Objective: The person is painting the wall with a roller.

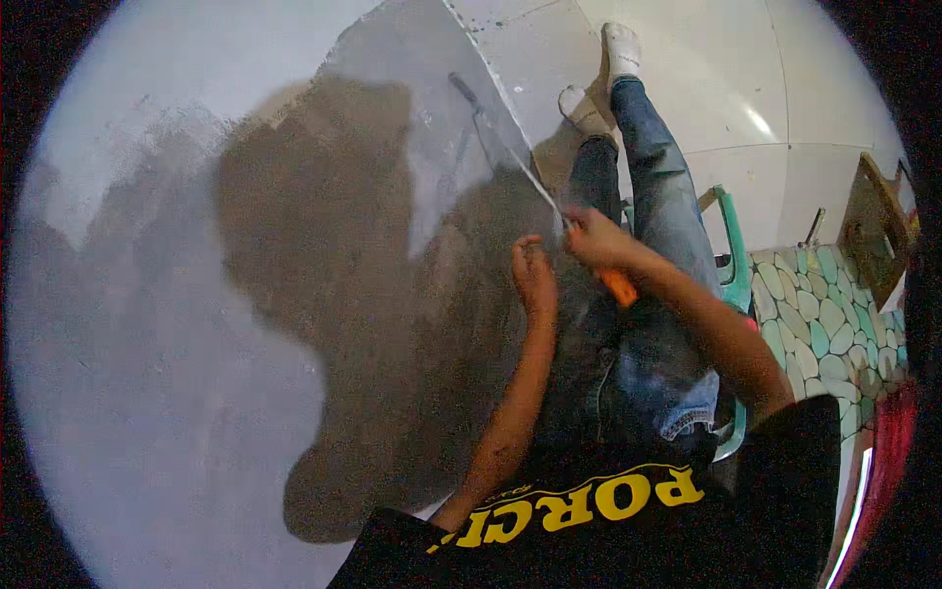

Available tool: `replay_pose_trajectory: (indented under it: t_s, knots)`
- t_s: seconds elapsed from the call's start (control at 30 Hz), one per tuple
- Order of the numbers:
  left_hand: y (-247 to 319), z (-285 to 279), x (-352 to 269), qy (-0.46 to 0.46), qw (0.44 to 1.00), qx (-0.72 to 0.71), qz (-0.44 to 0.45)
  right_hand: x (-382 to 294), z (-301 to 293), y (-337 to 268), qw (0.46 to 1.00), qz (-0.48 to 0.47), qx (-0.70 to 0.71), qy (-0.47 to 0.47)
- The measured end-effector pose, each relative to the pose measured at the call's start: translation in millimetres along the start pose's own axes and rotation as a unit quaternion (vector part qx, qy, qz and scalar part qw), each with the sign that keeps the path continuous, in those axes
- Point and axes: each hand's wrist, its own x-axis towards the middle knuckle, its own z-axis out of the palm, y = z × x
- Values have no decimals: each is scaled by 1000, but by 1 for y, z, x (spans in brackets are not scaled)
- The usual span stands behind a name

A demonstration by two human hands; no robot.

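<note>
My right hand (pixel 597 239) is closed around a tool with an orange handle (pixel 618 287), which sticks out below the palm over my jeans; blur hides its working end. Beside it, my left hand (pixel 536 276) is raised with curled fingers near the grey wall surface (pixel 486 294), and whether it holds something small cannot be told. A thin pale edge (pixel 508 103) runs down the surface to my right hand. Dark shadows fall across the large grey surface, with a narrow, tool-like one near its upper middle.
My legs in blue jeans (pixel 655 154) stretch out over the pale tiled floor (pixel 721 88), feet in white socks (pixel 624 51). A green plastic chair (pixel 736 250) is beneath me. To the right lie pebble-patterned flooring (pixel 824 316) and a brown wooden object (pixel 872 228).
</note>
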Motion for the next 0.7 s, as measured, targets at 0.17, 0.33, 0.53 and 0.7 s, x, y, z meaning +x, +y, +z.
replay_pose_trajectory:
  t_s: [0.17, 0.33, 0.53, 0.7]
  knots:
    - [1, 45, -13, -42, 997, -66, -23, 117, -75, 97, 988, -150, -28, 39]
    - [-1, -8, 0, -29, 999, -30, -12, 10, 11, 46, 996, -77, -45, 32]
    - [-11, 9, -7, -49, 996, -54, -46, -45, 3, 25, 998, -53, 30, -5]
    - [-14, 16, -9, -54, 997, -42, -21, 6, -10, 21, 997, -30, -49, 52]
